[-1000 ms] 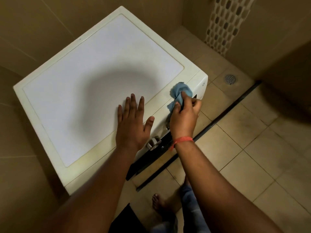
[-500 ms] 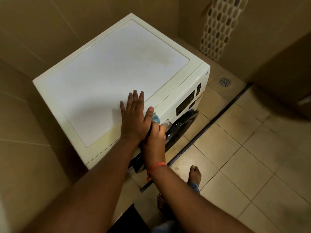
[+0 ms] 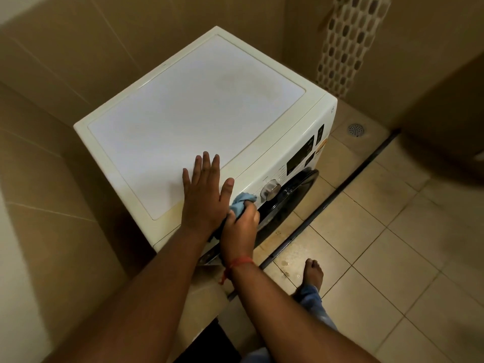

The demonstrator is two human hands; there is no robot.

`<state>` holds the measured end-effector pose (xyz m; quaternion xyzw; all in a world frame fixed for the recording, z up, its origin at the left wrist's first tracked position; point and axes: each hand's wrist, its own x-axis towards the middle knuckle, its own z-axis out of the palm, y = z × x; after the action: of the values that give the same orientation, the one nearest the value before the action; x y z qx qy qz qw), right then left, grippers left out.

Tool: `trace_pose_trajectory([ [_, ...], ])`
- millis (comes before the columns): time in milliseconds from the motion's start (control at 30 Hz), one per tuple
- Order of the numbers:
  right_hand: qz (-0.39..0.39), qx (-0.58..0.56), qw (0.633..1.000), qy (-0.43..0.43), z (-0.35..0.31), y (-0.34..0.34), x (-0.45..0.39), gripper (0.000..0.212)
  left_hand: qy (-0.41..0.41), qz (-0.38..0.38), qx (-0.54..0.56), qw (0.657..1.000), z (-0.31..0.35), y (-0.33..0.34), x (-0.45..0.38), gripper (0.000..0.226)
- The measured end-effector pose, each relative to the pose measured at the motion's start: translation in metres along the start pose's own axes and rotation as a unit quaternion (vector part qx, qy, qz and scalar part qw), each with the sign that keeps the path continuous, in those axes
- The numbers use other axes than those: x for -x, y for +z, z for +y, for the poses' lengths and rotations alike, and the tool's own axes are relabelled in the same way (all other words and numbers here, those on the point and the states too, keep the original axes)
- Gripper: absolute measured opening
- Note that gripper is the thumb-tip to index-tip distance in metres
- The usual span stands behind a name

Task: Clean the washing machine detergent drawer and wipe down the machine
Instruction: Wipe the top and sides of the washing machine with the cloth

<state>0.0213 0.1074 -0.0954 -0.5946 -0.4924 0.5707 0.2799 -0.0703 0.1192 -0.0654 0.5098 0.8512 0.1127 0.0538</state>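
Here, left hand (image 3: 203, 195) flat atop washing machine (image 3: 183, 108), right hand (image 3: 239, 226) clutching blue cloth (image 3: 242, 201); panel lettering unreadable

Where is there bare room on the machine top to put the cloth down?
The washing machine top is bare from the back wall to the left hand. It is crowded at the front edge, where the right hand presses the blue cloth beside the dial.

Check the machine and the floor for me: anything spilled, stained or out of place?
Two things. Wet spots on the floor tiles in front of the washing machine, by the bare foot. The machine's top near the left hand looks yellowed along the front edge. The right hand holds the blue cloth against the front panel.
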Motion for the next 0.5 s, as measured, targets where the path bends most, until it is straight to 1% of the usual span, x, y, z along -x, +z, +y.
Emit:
trace_pose_trajectory([
  [67,0.004,0.008,0.999,0.034,0.005,-0.003,-0.011,0.034,0.002,0.000,-0.002,1.000,0.001,0.000,0.002,0.073],
  [167,-0.030,0.045,0.988,0.146,0.014,-0.013,-0.034,0.035,0.009,-0.001,-0.011,1.000,0.003,-0.001,0.003,0.072],
  [233,-0.037,0.001,0.981,0.189,0.017,-0.023,-0.047,0.036,0.012,0.000,-0.013,1.000,0.004,-0.001,0.002,0.072],
  [333,-0.038,-0.066,0.973,0.216,0.025,-0.035,-0.065,0.032,0.010,-0.004,-0.008,1.000,0.005,0.000,0.003,0.072],
  [400,-0.021,-0.153,0.959,0.238,0.024,-0.043,-0.073,0.029,0.011,-0.005,-0.007,1.000,0.005,-0.001,0.005,0.072],
  [433,-0.009,-0.208,0.946,0.248,0.021,-0.049,-0.078,0.030,0.013,-0.006,-0.005,1.000,0.005,-0.001,0.005,0.072],
  [500,0.005,-0.261,0.935,0.240,0.013,-0.063,-0.092,0.039,0.015,-0.006,-0.003,1.000,0.005,-0.001,0.006,0.072],
])
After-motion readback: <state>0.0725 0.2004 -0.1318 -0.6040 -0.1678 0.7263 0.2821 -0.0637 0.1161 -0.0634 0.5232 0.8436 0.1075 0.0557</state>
